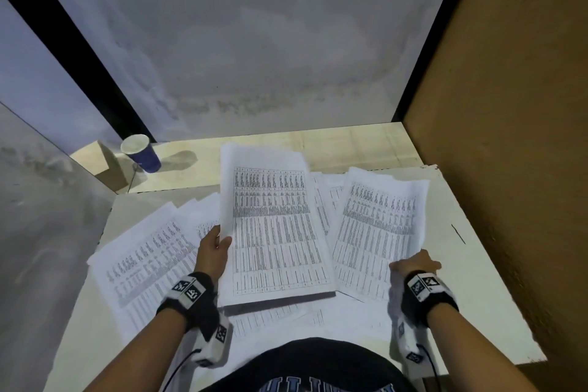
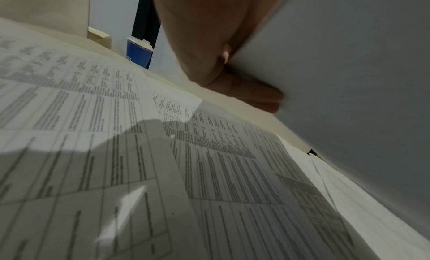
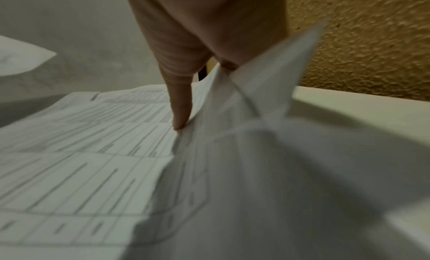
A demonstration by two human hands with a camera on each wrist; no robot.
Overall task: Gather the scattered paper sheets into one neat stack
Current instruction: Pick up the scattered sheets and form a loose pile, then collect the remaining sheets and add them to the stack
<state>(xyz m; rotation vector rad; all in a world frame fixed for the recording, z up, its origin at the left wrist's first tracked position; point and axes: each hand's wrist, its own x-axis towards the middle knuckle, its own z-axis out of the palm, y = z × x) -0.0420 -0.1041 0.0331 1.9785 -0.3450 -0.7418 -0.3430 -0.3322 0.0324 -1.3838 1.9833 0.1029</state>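
Printed table sheets lie scattered over a white tabletop [image 1: 461, 216]. My left hand [image 1: 213, 248] grips the left edge of a thick bundle of sheets [image 1: 273, 226], lifted off the table; its blank underside [image 2: 337, 80] fills the left wrist view, with my fingers [image 2: 251, 92] curled beneath it. My right hand [image 1: 413, 264] pinches the lower right corner of another sheet [image 1: 378, 226], lifting that corner; in the right wrist view a fingertip [image 3: 180, 120] presses on the printed page [image 3: 81, 153] beside the raised fold [image 3: 267, 91]. More loose sheets [image 1: 146, 264] lie fanned out at the left.
A blue paper cup [image 1: 141, 153] stands at the back left beside a small cardboard box [image 1: 109, 165]. A brown textured wall [image 1: 509, 137] borders the table on the right, a grey wall rises behind, and a grey panel stands at the left.
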